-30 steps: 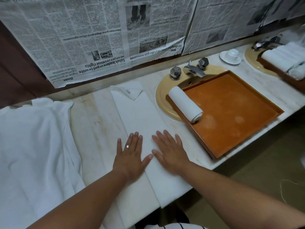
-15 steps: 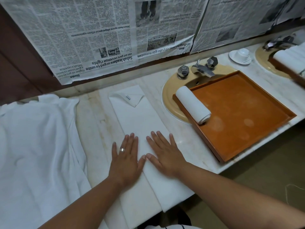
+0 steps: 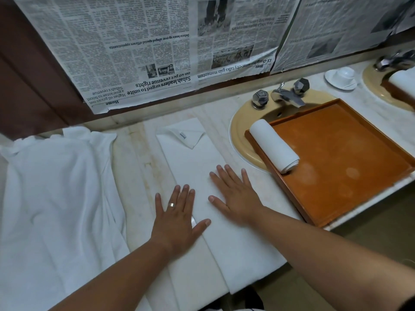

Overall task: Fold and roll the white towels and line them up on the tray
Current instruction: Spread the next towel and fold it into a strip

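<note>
A: What is diff. vs a sec ago?
B: Not much. Both hands lie flat on the folded towel [image 3: 195, 160] in the centre of the frame, as before. But the right hand [image 3: 235, 196] has slid a bit up the strip, toward the top of the frame, while the left hand [image 3: 177, 217] stayed lower, near the strip's left edge. Earlier they were almost level, thumbs nearly touching; now the thumbs are apart
A: Fingers?
B: Left: straight, close together, thumb out to the side. Right: straight, slightly spread. Neither grips anything, they only press the cloth
A: And the towel itself?
B: A long strip on the counter [image 3: 134, 164], from upper centre down to the bottom edge, where the near end seems to hang over. The far end has one corner turned in, w/ a small label. It has not moved
A: What does it mean for the task?
B: I think this is smoothing after the fold, and rolling is not yet begun. One rolled towel [image 3: 275, 148] lies along the left side of the tray [image 3: 350, 153], right of centre, so approx. one is done. A pile of unfolded towels [image 3: 56, 198] waits at the left of the frame
</note>
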